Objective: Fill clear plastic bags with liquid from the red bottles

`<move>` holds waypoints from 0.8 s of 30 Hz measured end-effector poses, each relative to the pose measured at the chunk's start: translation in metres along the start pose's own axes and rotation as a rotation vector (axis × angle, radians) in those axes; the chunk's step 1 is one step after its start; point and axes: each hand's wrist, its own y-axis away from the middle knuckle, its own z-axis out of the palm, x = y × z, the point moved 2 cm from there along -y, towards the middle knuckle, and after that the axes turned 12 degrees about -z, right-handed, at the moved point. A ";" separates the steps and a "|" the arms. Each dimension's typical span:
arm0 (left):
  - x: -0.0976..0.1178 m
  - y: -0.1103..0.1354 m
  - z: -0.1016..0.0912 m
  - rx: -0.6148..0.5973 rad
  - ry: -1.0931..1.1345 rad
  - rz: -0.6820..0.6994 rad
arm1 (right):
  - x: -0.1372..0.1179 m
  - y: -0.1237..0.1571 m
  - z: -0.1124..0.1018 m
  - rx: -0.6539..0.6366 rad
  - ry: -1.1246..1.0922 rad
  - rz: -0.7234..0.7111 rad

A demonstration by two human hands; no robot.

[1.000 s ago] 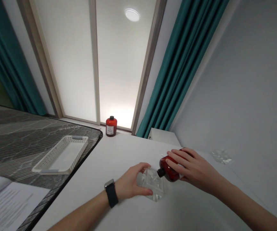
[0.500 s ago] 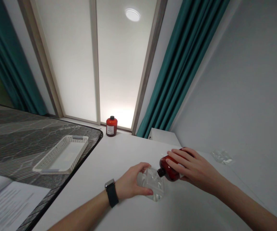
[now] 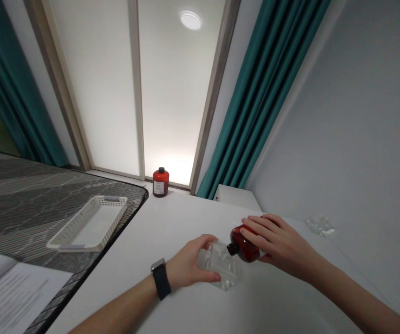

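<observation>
My left hand [image 3: 193,262], with a dark watch at its wrist, grips a clear square container [image 3: 223,265] from the left side, thumb at the front and fingers behind. My right hand [image 3: 275,239] is wrapped over a dark red-brown bottle [image 3: 243,245] that lies tipped toward the left. The bottle's uncapped black neck points down over the clear container's top. Whether liquid is coming out cannot be made out. Another red-brown bottle [image 3: 160,183], with a black cap and a white label, stands upright at the table's far edge.
A white perforated basket [image 3: 106,232] sits on the grey patterned mat [image 3: 22,185] at left, with an open booklet [image 3: 22,292] in front of it. Clear crumpled plastic [image 3: 320,226] lies at right by the wall. A white box [image 3: 238,197] stands beyond the white table [image 3: 144,227].
Almost nothing differs. Both hands, the tilted bottle and the clear container keep their places, with only a very slight shift of the view.
</observation>
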 end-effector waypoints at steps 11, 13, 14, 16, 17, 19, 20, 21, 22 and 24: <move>0.000 0.001 0.001 -0.015 -0.003 0.011 | 0.000 0.002 0.002 -0.004 -0.022 0.010; 0.000 0.001 0.002 -0.011 0.003 0.025 | -0.001 0.002 0.002 0.009 -0.039 0.017; 0.000 0.001 0.002 -0.008 0.006 0.031 | -0.002 0.002 0.002 0.021 -0.050 0.023; -0.001 0.000 0.003 -0.006 0.011 0.039 | -0.004 0.003 0.003 0.049 -0.079 0.041; -0.002 0.000 0.003 -0.011 0.015 0.041 | -0.006 0.004 0.005 0.061 -0.100 0.051; -0.003 -0.001 0.004 -0.028 0.029 0.043 | -0.009 0.005 0.007 0.085 -0.143 0.073; -0.004 -0.001 0.005 -0.038 0.040 0.042 | -0.011 0.005 0.009 0.096 -0.162 0.089; -0.006 -0.002 0.005 -0.049 0.052 0.039 | -0.012 0.006 0.010 0.105 -0.178 0.110; -0.007 -0.003 0.006 -0.059 0.065 0.034 | -0.014 0.006 0.012 0.112 -0.194 0.136; -0.011 -0.004 0.007 -0.075 0.087 0.026 | -0.018 0.007 0.015 0.126 -0.236 0.191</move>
